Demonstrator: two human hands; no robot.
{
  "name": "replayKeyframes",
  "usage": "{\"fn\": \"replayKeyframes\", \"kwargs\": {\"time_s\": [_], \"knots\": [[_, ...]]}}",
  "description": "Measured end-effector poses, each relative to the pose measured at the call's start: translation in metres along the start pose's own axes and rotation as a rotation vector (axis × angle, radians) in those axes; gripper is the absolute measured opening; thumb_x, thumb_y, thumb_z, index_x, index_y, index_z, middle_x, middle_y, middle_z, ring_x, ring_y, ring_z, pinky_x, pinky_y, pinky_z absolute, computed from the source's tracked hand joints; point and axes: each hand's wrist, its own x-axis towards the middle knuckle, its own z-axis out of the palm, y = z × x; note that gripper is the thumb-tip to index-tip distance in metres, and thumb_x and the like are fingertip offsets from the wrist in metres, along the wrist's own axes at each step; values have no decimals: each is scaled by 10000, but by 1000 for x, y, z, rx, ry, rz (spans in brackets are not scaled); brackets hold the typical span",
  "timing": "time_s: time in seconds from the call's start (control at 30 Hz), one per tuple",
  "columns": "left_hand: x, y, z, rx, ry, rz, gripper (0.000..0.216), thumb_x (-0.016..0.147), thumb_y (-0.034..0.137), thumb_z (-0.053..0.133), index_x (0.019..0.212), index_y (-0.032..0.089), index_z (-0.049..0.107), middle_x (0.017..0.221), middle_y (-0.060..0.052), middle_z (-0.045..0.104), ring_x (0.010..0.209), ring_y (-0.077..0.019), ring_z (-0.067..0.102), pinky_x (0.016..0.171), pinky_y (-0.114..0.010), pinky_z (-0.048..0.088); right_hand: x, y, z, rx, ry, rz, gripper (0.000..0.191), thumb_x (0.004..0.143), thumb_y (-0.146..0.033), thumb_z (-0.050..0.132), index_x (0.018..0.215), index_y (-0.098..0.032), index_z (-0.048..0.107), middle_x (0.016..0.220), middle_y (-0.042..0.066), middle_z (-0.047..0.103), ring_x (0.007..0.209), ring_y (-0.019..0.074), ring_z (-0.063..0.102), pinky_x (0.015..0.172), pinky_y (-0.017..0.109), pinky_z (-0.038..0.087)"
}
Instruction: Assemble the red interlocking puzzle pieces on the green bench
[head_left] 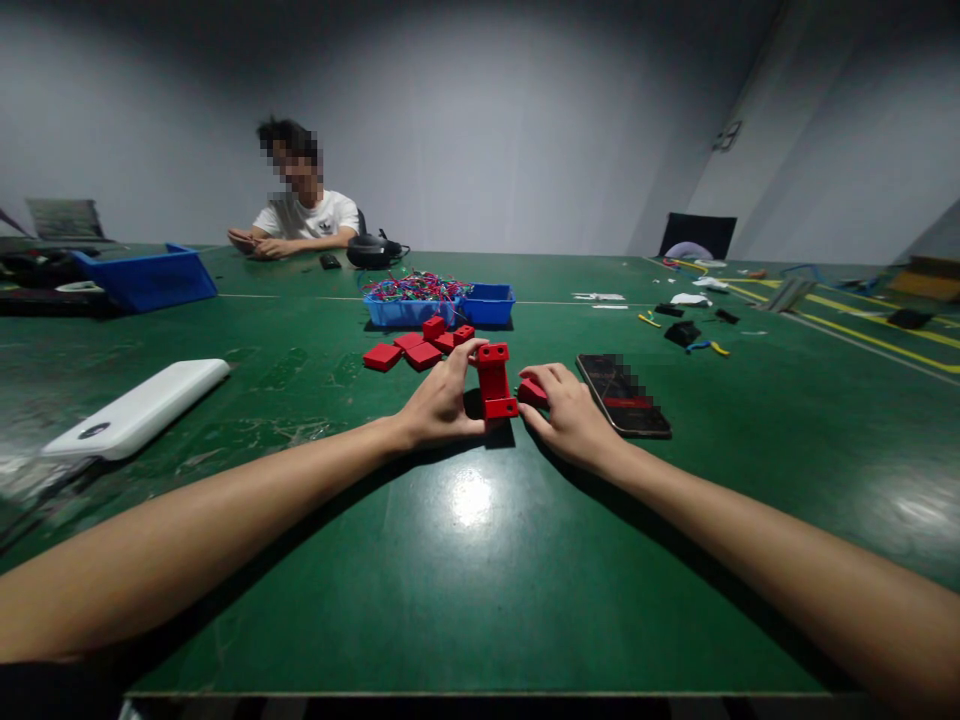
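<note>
Red bracket (495, 382) stands upright on worktop (480, 560), left hand (441, 402) fingers grasping it; right hand (571, 418) clenched on small red piece (531, 389). Best keep bracket steady, pieces square.

Wearer's two hands (442, 402) (571, 415), three blue bins (150, 280) (409, 312) (489, 304)

I can read no word or number anywhere on my feed. At the far edge of the table (480, 560), a person's white T-shirt (337, 212) carries a small dark chest emblem, too small to make out. The phone (622, 395) near the middle has a blurred screen. A dark sign (727, 135) on the wall (825, 150) is illegible. The white case (139, 407) by the left edge bears only a round grey mark.
</note>
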Motion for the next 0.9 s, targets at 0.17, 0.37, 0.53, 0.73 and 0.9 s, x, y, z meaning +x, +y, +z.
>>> {"fn": "replayKeyframes", "kwargs": {"time_s": [0.17,0.37,0.53,0.73,0.9], "knots": [[0,2,-1,7,-19,2,952,706,425,787,1434,186,222,1347,-188,499,1208,-330,560,1030,-489,466,2,10,5,65,38,28,395,834,-209,570,1228,-224,535,1240,146,536,1164,301,544,960,476,461],[-1,1,-1,22,-39,12,954,713,406,780,1439,176,205,1376,-207,467,1249,-344,533,1044,-506,454,4,8,3,125,36,78,326,845,-218,559,1170,-195,547,1122,141,636,1025,276,600,931,463,463],[-2,-2,-1,24,-39,16,956,716,405,769,1445,184,191,1373,-202,475,1248,-347,536,1033,-506,462,9,11,8,556,147,347,281,873,-407,570,1070,-207,559,958,82,690,888,228,660,807,403,524],[-4,-4,1,10,-33,10,966,716,422,764,1455,186,188,1392,-210,462,1242,-352,537,993,-484,485,12,12,14,1108,218,589,270,866,-483,588,876,-213,593,744,22,667,625,159,630,557,304,567],[-3,-4,1,5,-29,20,972,721,418,762,1464,192,176,1387,-206,467,1250,-350,531,995,-485,484,10,9,11,1192,108,563,284,780,-418,733,928,-220,593,718,9,688,590,154,651,600,329,603]]}}
